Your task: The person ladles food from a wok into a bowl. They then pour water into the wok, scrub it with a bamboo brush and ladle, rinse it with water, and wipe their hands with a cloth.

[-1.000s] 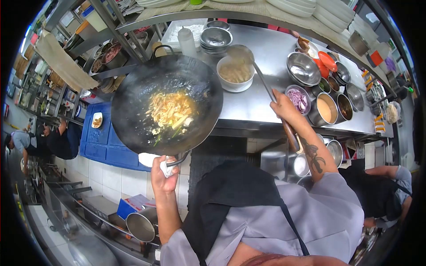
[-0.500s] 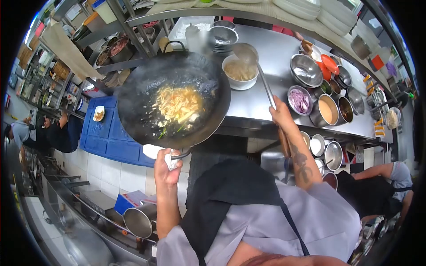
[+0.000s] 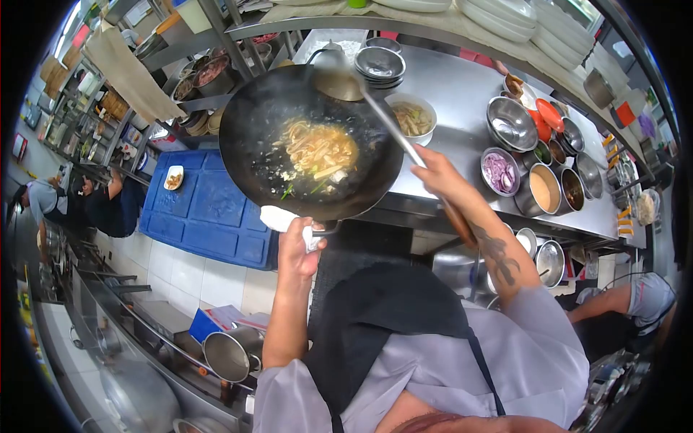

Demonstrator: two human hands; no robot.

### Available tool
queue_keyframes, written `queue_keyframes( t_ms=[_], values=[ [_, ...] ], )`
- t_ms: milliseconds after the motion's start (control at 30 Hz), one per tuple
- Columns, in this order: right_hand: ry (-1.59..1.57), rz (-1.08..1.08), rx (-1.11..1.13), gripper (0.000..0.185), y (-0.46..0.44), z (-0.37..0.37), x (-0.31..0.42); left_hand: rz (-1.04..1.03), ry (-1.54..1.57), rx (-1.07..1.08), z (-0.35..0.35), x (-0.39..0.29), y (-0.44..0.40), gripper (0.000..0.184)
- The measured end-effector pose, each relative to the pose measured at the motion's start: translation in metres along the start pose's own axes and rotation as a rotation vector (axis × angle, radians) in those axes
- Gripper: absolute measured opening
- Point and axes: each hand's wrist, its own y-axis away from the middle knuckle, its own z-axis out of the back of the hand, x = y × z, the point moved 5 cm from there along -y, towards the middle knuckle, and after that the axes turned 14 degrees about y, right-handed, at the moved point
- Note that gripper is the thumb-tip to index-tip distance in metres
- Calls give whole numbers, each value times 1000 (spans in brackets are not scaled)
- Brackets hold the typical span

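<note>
My left hand is closed round the handle of a large black wok, with a white cloth between palm and handle. Inside the wok lies a steaming mix of noodle-like strips in brownish sauce. My right hand grips the long shaft of a ladle with a wooden end. The ladle's bowl is over the wok's far right rim; whether it touches the wok I cannot tell. Just right of the wok, a white bowl holds similar food on the steel counter.
A steel counter carries stacked metal bowls, sliced red onion and a pot of orange sauce. At left stands a blue lidded container with a small dish. Other people are at far left and far right.
The ladle has swung left from above the white bowl to the wok's far rim. The wok appears further right and nearer the bowl; the camera view has shifted too.
</note>
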Motion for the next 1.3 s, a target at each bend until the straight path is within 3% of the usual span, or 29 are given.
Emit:
queue_keyframes(
  t_ms=[33,100,133,300,433,633,700,733,800,833,900,1033,1067,1133,1300],
  values=[
    [179,47,-43,49,-9,-12,14,-7,-11,0,-3,1,0,7],
    [452,506,-348,47,-20,-49,2,-8,-12,8,-4,-1,-1,8],
    [462,307,-140,45,-2,-47,23,-14,-23,29,-10,-1,-3,7],
    [869,367,-26,48,67,21,-14,-27,-19,4,-33,2,-20,6],
    [1131,407,-122,45,55,90,-38,-41,-4,-12,-37,6,-22,7],
    [852,420,-209,51,8,77,-26,-34,69,-27,-45,13,-13,9],
    [435,559,-155,54,3,61,-34,-26,94,-15,-41,12,-10,9],
    [432,561,-157,54,9,62,-22,6,128,-20,-35,14,-11,9],
    [-197,-51,341,55,25,50,-19,44,170,-11,-24,13,-8,10],
    [-196,-47,346,55,29,50,-9,38,172,-13,-20,14,-5,10],
    [-411,-272,353,54,37,45,-3,87,216,17,-13,15,2,6],
    [-763,-404,479,55,43,49,-1,105,221,11,-2,17,6,5],
    [-761,-403,482,55,43,49,-4,102,223,11,-1,18,7,5],
    [-348,-256,421,54,43,51,-11,91,213,-7,0,20,8,5],
    [-380,-227,393,50,47,47,2,84,242,-18,7,19,10,5]
  ],
)
